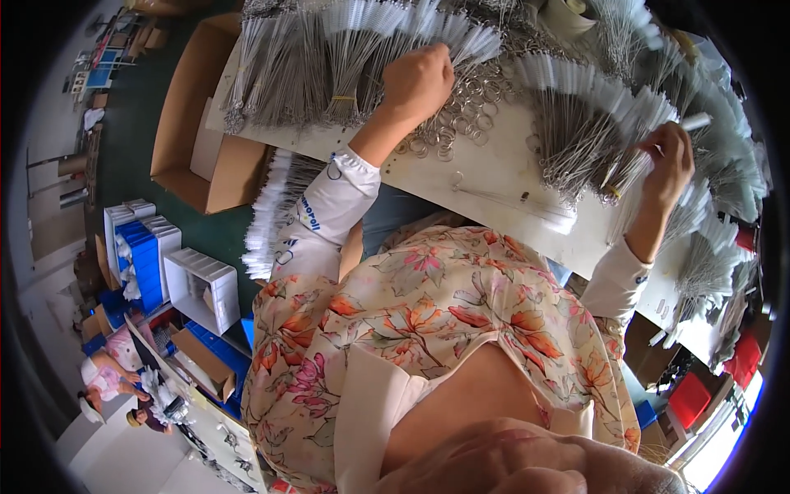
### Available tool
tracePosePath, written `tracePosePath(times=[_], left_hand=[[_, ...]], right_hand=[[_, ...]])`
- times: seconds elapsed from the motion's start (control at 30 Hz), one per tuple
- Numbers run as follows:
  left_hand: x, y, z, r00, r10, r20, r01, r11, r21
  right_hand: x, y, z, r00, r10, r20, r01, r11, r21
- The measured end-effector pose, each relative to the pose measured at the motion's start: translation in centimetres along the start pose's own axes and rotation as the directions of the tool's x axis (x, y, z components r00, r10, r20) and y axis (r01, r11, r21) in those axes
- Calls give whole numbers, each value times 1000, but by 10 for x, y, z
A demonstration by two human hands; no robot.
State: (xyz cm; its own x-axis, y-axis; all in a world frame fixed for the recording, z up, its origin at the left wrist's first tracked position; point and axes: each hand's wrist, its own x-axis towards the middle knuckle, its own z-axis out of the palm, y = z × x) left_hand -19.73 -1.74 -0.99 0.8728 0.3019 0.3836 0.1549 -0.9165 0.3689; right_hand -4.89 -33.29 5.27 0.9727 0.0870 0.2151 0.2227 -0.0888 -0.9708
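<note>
Curling its fingers, the left hand (421, 80) sits at a row of wire brushes (300, 70), which spreads out on its left; loose metal rings (473, 114) lie just right of it on the counter (502, 165). The right hand (668, 156), fingers bent, is beside a brush pile (572, 136) on its left. I cannot tell what either grips. Between them, nearer the body, lie separate brushes (555, 216).

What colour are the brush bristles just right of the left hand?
Whitish; the bristles show best in the head view.
</note>
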Motion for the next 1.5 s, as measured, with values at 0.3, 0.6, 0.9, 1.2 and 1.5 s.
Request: tracePosePath(times=[0.3, 0.6, 0.9, 1.2, 1.5], left_hand=[[20, -26, -66, 870, -484, -95, 231, 570, -788], [-31, -252, -75, 905, -408, 119, 411, 912, 2], [-16, -238, -81, 814, -546, 199, 576, 801, -161], [27, -178, -110, 901, -433, 35, 425, 895, 139], [22, -163, -110, 795, -591, -138, 424, 704, -570]], right_hand=[[-12, -10, -89, 980, -122, -157, 132, 990, 55], [-24, 49, -167, 914, -191, -357, -152, 655, -740], [-18, 51, -166, 964, 18, -265, -256, 330, -909], [-5, 46, -185, 910, -318, -264, -106, 439, -892], [-100, 48, -352, 542, -223, -810, -525, 663, -534]])
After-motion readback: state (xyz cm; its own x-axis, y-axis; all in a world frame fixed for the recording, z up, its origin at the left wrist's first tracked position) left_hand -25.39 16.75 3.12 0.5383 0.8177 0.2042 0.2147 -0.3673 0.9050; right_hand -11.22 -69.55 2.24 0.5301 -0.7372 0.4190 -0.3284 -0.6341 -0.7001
